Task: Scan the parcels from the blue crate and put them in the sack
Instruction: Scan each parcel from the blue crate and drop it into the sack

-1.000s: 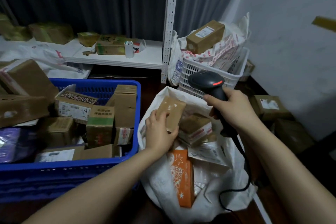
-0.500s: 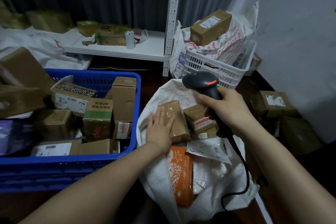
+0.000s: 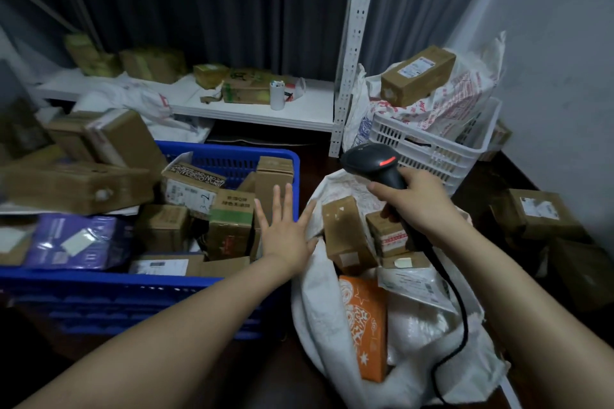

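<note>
The left hand (image 3: 282, 239) hovers over the right edge of the crate (image 3: 229, 153), grip spread, holding nothing. The crate is full of parcels (image 3: 229, 226). Further right, the right hand (image 3: 418, 202) has its grip wrapped round the scanner (image 3: 372, 159) above the sack (image 3: 315, 309), where a brown parcel (image 3: 345, 232) lies tilted

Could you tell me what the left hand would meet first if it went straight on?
Probably the tall brown box at the blue crate's right end; the open left hand points there, depth unclear.
</note>
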